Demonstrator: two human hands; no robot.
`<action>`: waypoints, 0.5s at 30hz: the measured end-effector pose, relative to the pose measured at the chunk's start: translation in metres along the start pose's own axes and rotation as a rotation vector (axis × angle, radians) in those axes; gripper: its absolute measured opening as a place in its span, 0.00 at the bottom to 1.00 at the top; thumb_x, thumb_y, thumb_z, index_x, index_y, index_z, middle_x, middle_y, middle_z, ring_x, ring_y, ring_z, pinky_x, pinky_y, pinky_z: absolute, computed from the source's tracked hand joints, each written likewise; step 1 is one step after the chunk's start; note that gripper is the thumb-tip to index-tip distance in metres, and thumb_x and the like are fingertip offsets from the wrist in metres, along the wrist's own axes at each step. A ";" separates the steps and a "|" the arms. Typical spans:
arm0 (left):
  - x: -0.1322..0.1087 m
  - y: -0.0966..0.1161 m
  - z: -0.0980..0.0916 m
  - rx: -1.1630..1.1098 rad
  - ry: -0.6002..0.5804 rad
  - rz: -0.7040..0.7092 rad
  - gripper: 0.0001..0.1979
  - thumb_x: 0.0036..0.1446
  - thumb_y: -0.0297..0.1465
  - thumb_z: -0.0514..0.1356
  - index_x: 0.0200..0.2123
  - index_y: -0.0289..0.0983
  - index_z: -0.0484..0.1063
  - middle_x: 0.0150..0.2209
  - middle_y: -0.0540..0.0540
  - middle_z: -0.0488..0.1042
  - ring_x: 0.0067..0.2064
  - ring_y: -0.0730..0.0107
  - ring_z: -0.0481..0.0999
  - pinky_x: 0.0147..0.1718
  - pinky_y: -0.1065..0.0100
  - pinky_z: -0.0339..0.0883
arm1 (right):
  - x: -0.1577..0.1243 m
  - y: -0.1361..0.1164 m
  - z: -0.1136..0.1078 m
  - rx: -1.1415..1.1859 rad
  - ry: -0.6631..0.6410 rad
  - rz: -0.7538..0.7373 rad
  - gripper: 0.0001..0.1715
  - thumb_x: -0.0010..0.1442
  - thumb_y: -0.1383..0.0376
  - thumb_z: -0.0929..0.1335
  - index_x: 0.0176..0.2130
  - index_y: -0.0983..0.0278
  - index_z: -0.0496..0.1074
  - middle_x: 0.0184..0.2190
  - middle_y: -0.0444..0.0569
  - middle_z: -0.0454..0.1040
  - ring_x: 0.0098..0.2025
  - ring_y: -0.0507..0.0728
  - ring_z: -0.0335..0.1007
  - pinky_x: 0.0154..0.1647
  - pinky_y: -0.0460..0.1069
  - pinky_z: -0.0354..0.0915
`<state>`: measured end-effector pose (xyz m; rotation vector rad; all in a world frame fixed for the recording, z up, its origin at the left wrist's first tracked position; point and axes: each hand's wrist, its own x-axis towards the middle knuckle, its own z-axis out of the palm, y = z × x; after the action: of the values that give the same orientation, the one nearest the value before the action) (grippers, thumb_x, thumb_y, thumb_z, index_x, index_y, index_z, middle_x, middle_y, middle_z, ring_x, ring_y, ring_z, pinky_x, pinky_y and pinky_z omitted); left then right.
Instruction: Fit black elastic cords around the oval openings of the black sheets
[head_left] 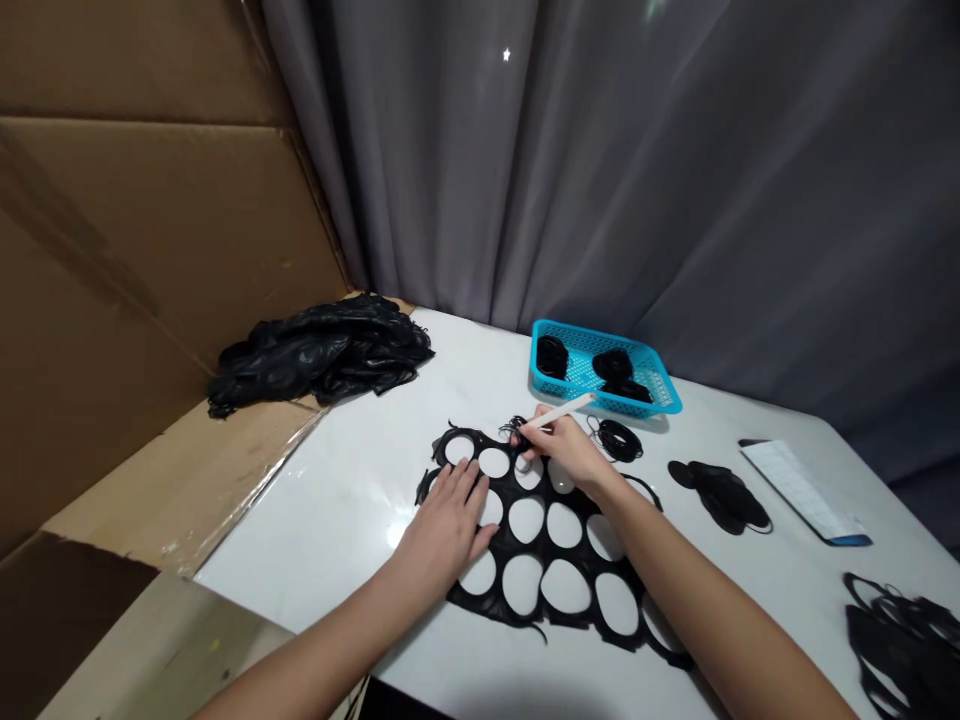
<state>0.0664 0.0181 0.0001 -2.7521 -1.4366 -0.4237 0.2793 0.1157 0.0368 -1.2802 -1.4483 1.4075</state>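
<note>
A black sheet (pixel 507 522) with rows of large round holes lies flat on the white table. My left hand (pixel 448 518) rests on its left part, palm down with fingers stretched out, holding nothing. At the sheet's far edge my right hand (pixel 564 446) is closed around a slim white pen-like tool (pixel 564 410), which slants up to the right. Its tip is hidden by my fingers. Thin black strands (pixel 514 428) bunch up at those fingertips; whether they are gripped is unclear.
Behind sits a blue basket (pixel 667 398) with black bundles. Black rings (pixel 619 440), round black pieces (pixel 721 494) and a clipboard with paper (pixel 806 490) lie rightward, beside more black cut-out scraps (pixel 904 640). Black sheeting (pixel 322 350) is heaped left on cardboard (pixel 180 470).
</note>
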 end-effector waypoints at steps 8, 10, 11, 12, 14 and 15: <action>-0.006 -0.005 -0.003 -0.015 -0.001 0.010 0.23 0.68 0.37 0.55 0.62 0.33 0.65 0.65 0.33 0.64 0.67 0.49 0.61 0.63 0.46 0.57 | -0.018 0.001 0.027 -0.218 -0.216 -0.066 0.13 0.60 0.60 0.67 0.28 0.61 0.60 0.26 0.41 0.69 0.30 0.53 0.65 0.33 0.48 0.60; -0.007 -0.005 -0.001 -0.023 0.005 0.005 0.23 0.68 0.37 0.55 0.62 0.34 0.64 0.66 0.34 0.63 0.67 0.50 0.61 0.64 0.47 0.57 | -0.019 0.001 0.028 -0.333 -0.230 -0.090 0.12 0.61 0.61 0.66 0.28 0.61 0.60 0.25 0.39 0.64 0.29 0.52 0.60 0.32 0.47 0.57; -0.007 -0.006 0.000 -0.027 0.007 0.004 0.23 0.68 0.37 0.56 0.62 0.34 0.64 0.66 0.35 0.63 0.67 0.50 0.61 0.64 0.47 0.56 | -0.019 0.001 0.028 -0.366 -0.233 -0.096 0.12 0.61 0.62 0.66 0.28 0.61 0.60 0.25 0.39 0.62 0.29 0.52 0.58 0.32 0.47 0.56; -0.008 -0.006 0.000 -0.031 0.009 0.004 0.23 0.67 0.37 0.56 0.62 0.34 0.64 0.66 0.35 0.63 0.67 0.50 0.61 0.64 0.48 0.56 | -0.020 0.001 0.028 -0.389 -0.233 -0.101 0.12 0.61 0.62 0.66 0.28 0.61 0.59 0.25 0.38 0.62 0.29 0.52 0.57 0.32 0.47 0.55; -0.008 -0.006 0.001 -0.037 0.013 0.004 0.23 0.67 0.36 0.57 0.62 0.33 0.65 0.66 0.34 0.63 0.67 0.50 0.61 0.64 0.48 0.56 | -0.020 0.001 0.028 -0.421 -0.228 -0.108 0.12 0.61 0.62 0.65 0.28 0.60 0.59 0.25 0.38 0.61 0.29 0.52 0.57 0.32 0.47 0.55; -0.008 -0.006 0.001 -0.040 0.014 0.004 0.24 0.66 0.35 0.57 0.62 0.33 0.65 0.66 0.34 0.63 0.67 0.50 0.61 0.64 0.48 0.56 | -0.020 0.001 0.028 -0.430 -0.227 -0.109 0.12 0.62 0.62 0.65 0.28 0.60 0.59 0.25 0.38 0.61 0.29 0.52 0.56 0.32 0.47 0.54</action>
<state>0.0573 0.0153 -0.0036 -2.7764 -1.4344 -0.4759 0.2571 0.0887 0.0345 -1.3001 -2.0255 1.2394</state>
